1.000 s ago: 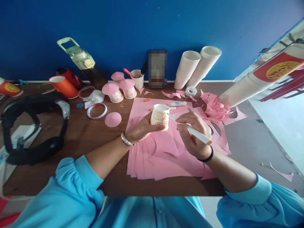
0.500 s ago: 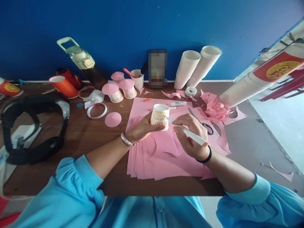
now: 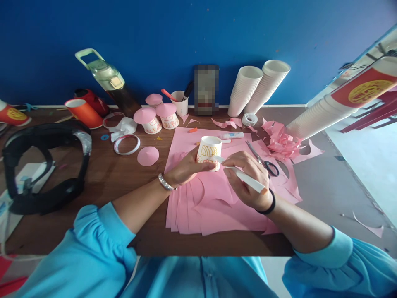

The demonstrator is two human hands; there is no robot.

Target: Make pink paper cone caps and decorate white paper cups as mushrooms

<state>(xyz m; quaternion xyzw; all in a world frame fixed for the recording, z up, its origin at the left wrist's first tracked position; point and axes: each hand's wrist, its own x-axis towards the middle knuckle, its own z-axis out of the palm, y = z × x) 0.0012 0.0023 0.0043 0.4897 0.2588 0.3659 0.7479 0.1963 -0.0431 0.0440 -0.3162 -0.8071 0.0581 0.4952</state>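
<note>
My left hand [image 3: 186, 167] is wrapped round a white paper cup [image 3: 210, 148], which bears orange-yellow and red drawn marks. Its mouth faces up, above pink paper sheets [image 3: 217, 215]. To the right, my right hand [image 3: 248, 178] grips a white marker [image 3: 249, 180] with an orange end. The marker's tip is at the cup's lower right side. Black-handled scissors [image 3: 271, 167] lie just beyond my right hand. A capped marker and a glue tube [image 3: 232, 135] rest on the paper behind the cup.
Pink-roofed cups [image 3: 151, 120] and a pink cone [image 3: 148, 156] are at the left. Behind stand a bottle [image 3: 108, 78], a phone [image 3: 206, 89] and stacked white cups [image 3: 248, 87]. Pink scraps [image 3: 282, 140] lie right. A black headset [image 3: 46, 165] sits far left.
My right hand and the marker have moved slightly left and down, so the tip is lower on the cup. More of the scissors shows. My left hand has hardly moved.
</note>
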